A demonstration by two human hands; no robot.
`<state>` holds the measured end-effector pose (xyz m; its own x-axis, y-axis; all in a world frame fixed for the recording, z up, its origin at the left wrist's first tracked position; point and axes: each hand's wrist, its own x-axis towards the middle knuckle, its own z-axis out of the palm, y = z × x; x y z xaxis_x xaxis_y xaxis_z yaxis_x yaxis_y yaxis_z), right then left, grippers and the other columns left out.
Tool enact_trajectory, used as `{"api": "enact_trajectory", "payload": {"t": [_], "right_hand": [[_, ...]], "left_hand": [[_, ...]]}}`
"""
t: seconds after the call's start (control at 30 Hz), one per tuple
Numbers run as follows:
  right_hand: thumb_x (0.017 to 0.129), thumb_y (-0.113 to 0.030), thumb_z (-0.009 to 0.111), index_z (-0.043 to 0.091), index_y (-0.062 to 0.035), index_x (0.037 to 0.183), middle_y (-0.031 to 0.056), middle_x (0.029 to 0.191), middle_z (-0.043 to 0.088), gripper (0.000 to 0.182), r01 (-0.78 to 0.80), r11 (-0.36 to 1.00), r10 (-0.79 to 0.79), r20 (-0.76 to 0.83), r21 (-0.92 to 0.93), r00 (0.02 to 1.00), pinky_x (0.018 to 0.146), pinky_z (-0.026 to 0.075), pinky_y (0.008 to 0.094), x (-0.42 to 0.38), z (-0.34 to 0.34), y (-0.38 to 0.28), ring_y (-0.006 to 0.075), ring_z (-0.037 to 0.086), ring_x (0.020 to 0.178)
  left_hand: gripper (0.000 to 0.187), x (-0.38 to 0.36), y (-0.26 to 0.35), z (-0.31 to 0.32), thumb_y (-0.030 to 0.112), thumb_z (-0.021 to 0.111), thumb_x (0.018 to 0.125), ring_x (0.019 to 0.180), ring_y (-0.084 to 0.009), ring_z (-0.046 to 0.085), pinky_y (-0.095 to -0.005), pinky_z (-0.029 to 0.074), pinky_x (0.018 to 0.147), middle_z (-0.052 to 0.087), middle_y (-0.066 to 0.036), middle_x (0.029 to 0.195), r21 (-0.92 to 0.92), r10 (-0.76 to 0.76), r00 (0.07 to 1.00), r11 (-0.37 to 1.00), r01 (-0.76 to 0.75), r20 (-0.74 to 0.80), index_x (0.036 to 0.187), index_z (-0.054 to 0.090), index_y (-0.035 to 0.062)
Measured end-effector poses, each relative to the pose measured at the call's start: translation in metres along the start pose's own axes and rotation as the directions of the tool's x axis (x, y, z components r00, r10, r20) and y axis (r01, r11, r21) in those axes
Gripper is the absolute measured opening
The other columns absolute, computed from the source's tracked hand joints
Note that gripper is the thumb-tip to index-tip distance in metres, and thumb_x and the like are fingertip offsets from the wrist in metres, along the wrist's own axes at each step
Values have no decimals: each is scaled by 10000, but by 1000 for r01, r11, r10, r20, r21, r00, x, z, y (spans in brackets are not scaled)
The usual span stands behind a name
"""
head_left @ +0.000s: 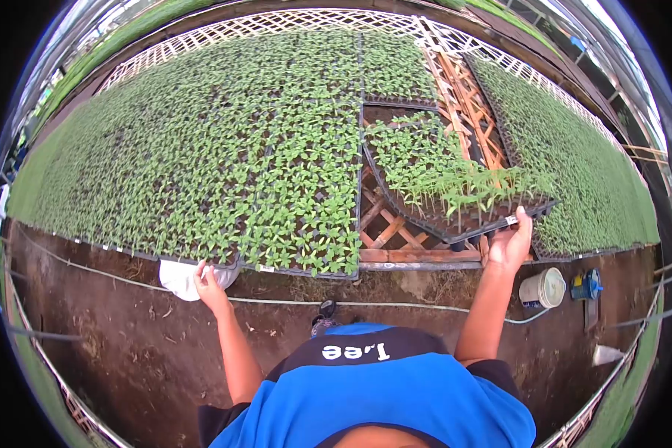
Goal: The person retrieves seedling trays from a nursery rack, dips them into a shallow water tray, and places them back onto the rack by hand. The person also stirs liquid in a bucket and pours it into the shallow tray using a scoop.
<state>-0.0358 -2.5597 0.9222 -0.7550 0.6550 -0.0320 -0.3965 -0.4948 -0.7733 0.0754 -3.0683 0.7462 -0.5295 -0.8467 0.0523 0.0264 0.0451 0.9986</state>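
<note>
My right hand [510, 243] grips the near right corner of a black seedling tray [455, 233], fingers wrapped on its rim by a small white label. The tray sits askew and tilted over the wooden lattice bench. Green seedlings [418, 160] fill much of it, taller and leaning along the near right side, with bare dark soil near the front edge. My left hand [210, 285] is at the front edge of the left-hand trays [299, 272], in front of a white bag-like thing [178, 279]. Its fingers are loosely bent and slightly apart, with nothing visible in them.
Rows of seedlings [201, 142] cover the bench to the left, and more seedlings [575, 157] stand on the right. Wooden lattice [384, 228] shows beneath the tilted tray. A hose [299, 302] crosses the soil floor. A white bucket [543, 289] and a blue container [586, 285] stand at right.
</note>
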Motion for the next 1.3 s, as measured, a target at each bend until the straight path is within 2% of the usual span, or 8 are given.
{"api": "enact_trajectory", "payload": {"t": [0.2,0.33,0.63,0.8,0.87,1.07,1.2,1.3], "right_hand": [[738,-98,582,515,-48,869,50,846,561,155,39,995,-38,-14,91,999,728,435,332,11,-21,-23,177,534,778],[751,-134,568,530,-35,908,67,866,584,190,47,996,-42,-67,71,997,709,454,339,1,-36,-48,199,556,783],[746,-309,541,483,-47,1075,88,999,545,425,57,985,-106,-306,-163,946,743,428,361,-34,-72,-100,234,531,851],[749,-302,541,477,-27,1070,95,999,535,428,16,998,-33,-267,-64,963,748,427,376,-51,-65,-112,240,521,871],[759,-278,543,485,-28,1057,97,990,541,393,12,1000,-17,-217,-25,976,739,433,368,-42,-80,-111,237,525,857],[779,-282,526,470,-35,1094,100,1063,516,404,-22,999,16,-160,-36,987,786,410,386,-30,-63,-114,254,500,920],[788,-294,513,471,-17,1099,105,1071,513,419,-11,992,-13,-189,-126,982,789,405,391,-32,-46,-120,262,496,933],[792,-322,494,460,-6,1123,114,1075,513,459,61,970,-101,-159,-234,982,770,413,400,-10,-71,-127,261,502,926]], "left_hand": [[227,16,24,5,64,480,825,834,-94,469,-218,388,710,510,-29,963,103,70,998,992,-70,4,1043,505,8],[204,39,38,31,73,464,841,887,-120,482,-243,391,779,519,-80,1046,-15,198,975,980,-197,97,1023,502,-11],[205,38,58,84,92,468,846,943,-140,488,-257,384,819,505,-80,1088,-3,310,921,948,-318,237,1029,502,7],[172,36,64,77,79,477,840,966,-153,481,-267,378,835,503,-85,1086,-13,247,946,968,-250,209,993,520,13],[173,37,63,71,91,485,838,951,-146,485,-267,399,799,503,-80,1080,-15,351,909,934,-357,224,991,530,25],[395,13,86,65,180,541,799,801,-130,522,-263,425,721,541,-75,1035,207,68,750,941,-267,657,1178,456,106],[612,-13,107,75,168,543,795,758,-120,530,-261,443,686,556,-76,1008,265,-9,721,933,-244,693,1320,231,141],[565,-17,100,72,190,557,787,750,-118,538,-270,448,683,547,-87,1029,277,13,701,913,-299,713,1289,305,134]]}}
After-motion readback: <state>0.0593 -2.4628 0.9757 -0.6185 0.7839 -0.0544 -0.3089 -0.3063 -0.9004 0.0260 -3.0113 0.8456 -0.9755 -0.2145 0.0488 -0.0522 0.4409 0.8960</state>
